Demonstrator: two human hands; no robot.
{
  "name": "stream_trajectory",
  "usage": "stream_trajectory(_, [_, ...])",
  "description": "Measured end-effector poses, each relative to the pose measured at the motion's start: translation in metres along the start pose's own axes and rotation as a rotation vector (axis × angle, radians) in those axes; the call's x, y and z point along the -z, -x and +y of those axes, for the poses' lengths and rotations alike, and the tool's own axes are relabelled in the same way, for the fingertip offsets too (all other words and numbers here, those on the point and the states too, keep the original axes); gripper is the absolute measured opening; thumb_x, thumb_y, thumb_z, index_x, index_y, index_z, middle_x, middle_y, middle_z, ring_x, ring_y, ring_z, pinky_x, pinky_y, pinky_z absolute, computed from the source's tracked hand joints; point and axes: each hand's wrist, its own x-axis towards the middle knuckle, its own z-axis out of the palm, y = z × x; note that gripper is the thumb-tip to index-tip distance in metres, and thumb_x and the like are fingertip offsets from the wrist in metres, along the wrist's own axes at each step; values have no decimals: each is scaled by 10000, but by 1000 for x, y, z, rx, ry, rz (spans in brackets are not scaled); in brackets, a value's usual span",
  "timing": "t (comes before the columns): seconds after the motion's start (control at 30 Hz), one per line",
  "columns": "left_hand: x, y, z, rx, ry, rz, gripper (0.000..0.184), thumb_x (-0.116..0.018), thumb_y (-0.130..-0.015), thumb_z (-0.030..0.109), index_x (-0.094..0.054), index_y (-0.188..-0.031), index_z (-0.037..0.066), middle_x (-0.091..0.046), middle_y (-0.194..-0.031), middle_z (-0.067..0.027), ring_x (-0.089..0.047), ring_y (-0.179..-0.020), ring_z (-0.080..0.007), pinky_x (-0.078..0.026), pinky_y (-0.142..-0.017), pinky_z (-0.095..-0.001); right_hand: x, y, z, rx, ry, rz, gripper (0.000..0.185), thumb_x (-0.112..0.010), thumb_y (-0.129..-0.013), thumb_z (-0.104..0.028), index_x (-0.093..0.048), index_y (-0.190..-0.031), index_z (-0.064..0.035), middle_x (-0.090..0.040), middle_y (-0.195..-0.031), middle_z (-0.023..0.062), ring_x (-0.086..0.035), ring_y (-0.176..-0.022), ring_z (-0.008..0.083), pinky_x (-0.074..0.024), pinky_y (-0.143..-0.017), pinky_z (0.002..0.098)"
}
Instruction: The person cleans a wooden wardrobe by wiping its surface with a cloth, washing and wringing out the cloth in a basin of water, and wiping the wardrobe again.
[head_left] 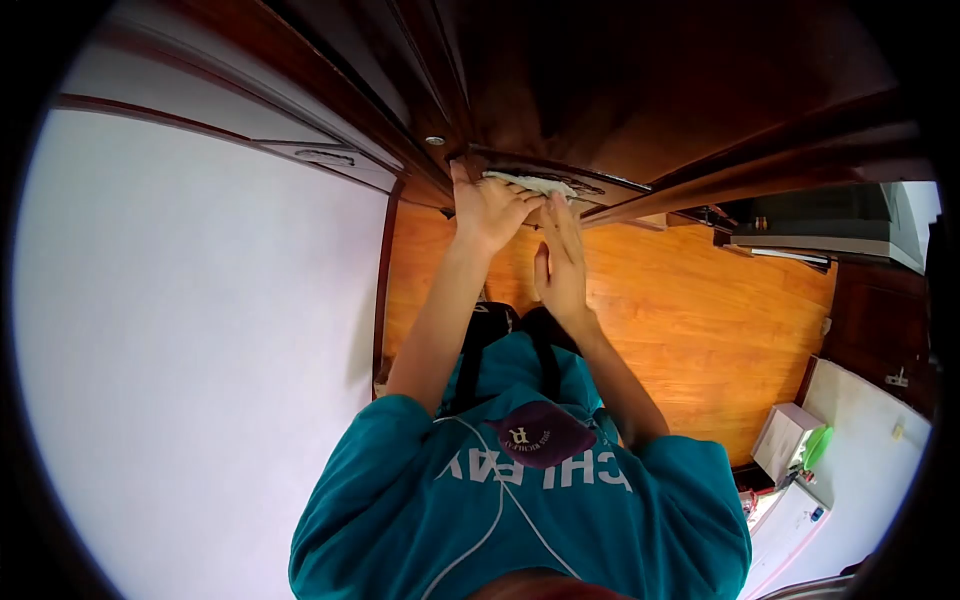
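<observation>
A white cloth (530, 184) lies flat against the carved panel of a dark wooden cabinet door (600, 90). My left hand (488, 208) has its fingers spread, with the thumb up against the wood and the fingertips at the cloth's lower edge. Beside it, on the right, my right hand (563, 260) is stretched out with its fingertips touching the cloth's right end. Its thumb stands apart from the palm. Neither hand is wrapped round anything. Part of the cloth's lower edge is behind the fingers.
A white wall (200, 300) runs along the left. Wooden flooring (700, 320) spreads below the cabinet. On the right are a dark appliance (820, 225), a white box (785, 440) and a green round item (817, 447). A round lock (435, 141) sits on the cabinet.
</observation>
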Motion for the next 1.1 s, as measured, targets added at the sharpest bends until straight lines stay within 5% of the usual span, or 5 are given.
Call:
stream_trajectory(0.13, [-1, 5, -2, -38, -12, -74, 1042, -157, -831, 749, -80, -1398, -122, -66, -1478, -294, -85, -1368, -441, -91, -1125, -500, -25, 9, 0, -932, -1348, 324, 393, -341, -952, -65, -363, -1329, 44, -367, -1413, 136, -320, -1331, 246, -256, -1082, 327])
stream_trajectory(0.23, [-6, 2, 3, 24, 54, 99, 971, -181, -865, 699, -159, -1377, -126, -161, -1461, -281, -154, -1355, -415, -98, -1129, -480, -33, -24, 14, -1081, -1706, 400, 317, -332, -967, -105, -438, -1243, 8, -465, -1298, 113, -414, -1227, 233, -323, -1018, 295])
stream_trajectory(0.53, [36, 6, -10, -139, -127, 413, 289, -354, -936, 39, -427, -1154, -137, -495, -1176, -225, -484, -1132, -305, -389, -1047, -409, -46, -61, 22, -1250, -1667, 528, 234, -327, -969, -97, -518, -1084, -28, -540, -1056, 90, -485, -961, 216, -409, -897, 324])
stream_trajectory(0.87, [3, -11, 16, 52, -134, 476, 259, -337, -911, -38, -430, -1092, -198, -488, -1180, -247, -482, -1136, -344, -403, -1046, -411, 0, -51, 24, -1267, -1875, 483, 260, -427, -905, 15, -409, -1151, 98, -468, -1218, 241, -444, -1189, 351, -402, -1010, 453])
stream_trajectory(1.1, [41, -16, 4, 35, -237, 304, 134, -445, -899, -35, -483, -994, -121, -532, -1031, -173, -551, -974, -262, -515, -928, -339, -24, -33, 36, -1122, -1508, 404, 186, -487, -902, -14, -491, -1064, 78, -565, -1101, 196, -578, -1033, 316, -482, -938, 407])
